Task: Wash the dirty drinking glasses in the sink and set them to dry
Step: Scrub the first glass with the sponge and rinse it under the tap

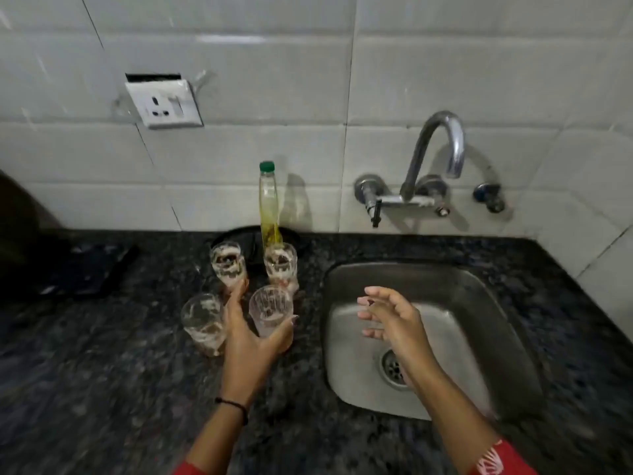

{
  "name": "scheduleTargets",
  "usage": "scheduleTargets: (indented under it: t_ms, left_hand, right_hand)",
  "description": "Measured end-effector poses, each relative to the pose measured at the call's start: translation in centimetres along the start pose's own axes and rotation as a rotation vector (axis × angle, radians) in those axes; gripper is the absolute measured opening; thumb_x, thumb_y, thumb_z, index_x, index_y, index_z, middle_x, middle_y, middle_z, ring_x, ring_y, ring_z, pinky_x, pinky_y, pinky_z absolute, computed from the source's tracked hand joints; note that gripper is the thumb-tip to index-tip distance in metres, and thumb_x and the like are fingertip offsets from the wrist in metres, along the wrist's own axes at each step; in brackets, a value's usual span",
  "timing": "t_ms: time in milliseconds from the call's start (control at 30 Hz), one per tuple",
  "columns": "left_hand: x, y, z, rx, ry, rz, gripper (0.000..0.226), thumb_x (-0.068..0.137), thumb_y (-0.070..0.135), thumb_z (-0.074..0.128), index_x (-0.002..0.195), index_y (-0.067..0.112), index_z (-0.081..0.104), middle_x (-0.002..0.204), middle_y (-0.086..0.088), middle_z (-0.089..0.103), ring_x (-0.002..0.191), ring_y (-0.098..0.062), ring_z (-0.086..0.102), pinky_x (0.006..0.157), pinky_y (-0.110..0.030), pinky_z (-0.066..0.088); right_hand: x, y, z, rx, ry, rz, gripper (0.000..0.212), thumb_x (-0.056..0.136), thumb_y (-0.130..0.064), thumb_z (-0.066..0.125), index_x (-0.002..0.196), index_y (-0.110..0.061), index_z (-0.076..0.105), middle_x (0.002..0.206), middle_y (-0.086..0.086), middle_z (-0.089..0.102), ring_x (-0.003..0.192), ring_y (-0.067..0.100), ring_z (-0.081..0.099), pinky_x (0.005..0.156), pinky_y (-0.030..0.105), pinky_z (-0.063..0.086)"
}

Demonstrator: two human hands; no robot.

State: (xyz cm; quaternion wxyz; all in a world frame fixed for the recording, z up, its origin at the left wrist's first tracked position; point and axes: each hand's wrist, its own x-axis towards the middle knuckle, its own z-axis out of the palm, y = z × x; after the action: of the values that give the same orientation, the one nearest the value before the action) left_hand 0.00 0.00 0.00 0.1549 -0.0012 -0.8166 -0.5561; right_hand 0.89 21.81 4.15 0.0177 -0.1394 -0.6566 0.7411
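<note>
Several dirty drinking glasses stand upright on the dark granite counter [102,354] left of the steel sink [479,303]. My left hand [250,341] wraps around the front right glass [270,308], thumb on its right side and fingers on its left. The front left glass [202,320] stands just left of that hand. Behind are two more smeared glasses, one at back left [227,264] and one at back right [280,264]. My right hand [390,320] hovers over the sink basin with its fingers spread and nothing in it.
A tall bottle with a green cap [269,204] stands behind the glasses on a dark round plate [236,236]. The chrome tap [435,156] juts from the tiled wall over the sink. A wall socket [164,104] sits upper left. A dark flat object [89,269] lies at left.
</note>
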Motion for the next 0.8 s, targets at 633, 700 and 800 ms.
scheduleTargets:
  t_ms: [633, 700, 800]
  left_hand:
    - [3.2, 8.7, 14.6, -0.303, -0.481, -0.08, 0.102, 0.071, 0.015, 0.081, 0.148, 0.021, 0.015, 0.149, 0.012, 0.029, 0.135, 0.005, 0.032, 0.091, 0.002, 0.033]
    - [5.7, 9.9, 17.2, -0.371, -0.468, -0.157, 0.109, 0.079, 0.031, 0.073, 0.151, 0.023, -0.008, 0.157, 0.009, 0.009, 0.142, -0.001, 0.013, 0.098, 0.0, 0.025]
    - [10.8, 11.1, 21.1, -0.383, -0.234, -0.257, 0.101, 0.087, 0.039, 0.062, 0.15, 0.022, -0.014, 0.161, 0.001, -0.003, 0.147, -0.011, 0.004, 0.113, -0.02, 0.016]
  right_hand:
    - [5.4, 2.4, -4.4, -0.194, -0.05, -0.2, 0.063, 0.068, -0.022, 0.083, 0.122, -0.026, 0.05, 0.111, -0.008, 0.068, 0.103, 0.006, 0.065, 0.085, 0.027, 0.054]
    - [6.6, 2.2, -6.3, -0.34, 0.065, -0.157, 0.071, 0.062, -0.02, 0.087, 0.118, -0.037, 0.047, 0.106, -0.017, 0.065, 0.096, -0.002, 0.064, 0.079, 0.018, 0.051]
    - [8.1, 1.6, -8.5, -0.352, 0.196, -0.124, 0.072, 0.06, -0.017, 0.087, 0.113, -0.039, 0.042, 0.093, -0.024, 0.058, 0.084, -0.007, 0.059, 0.065, 0.008, 0.044]
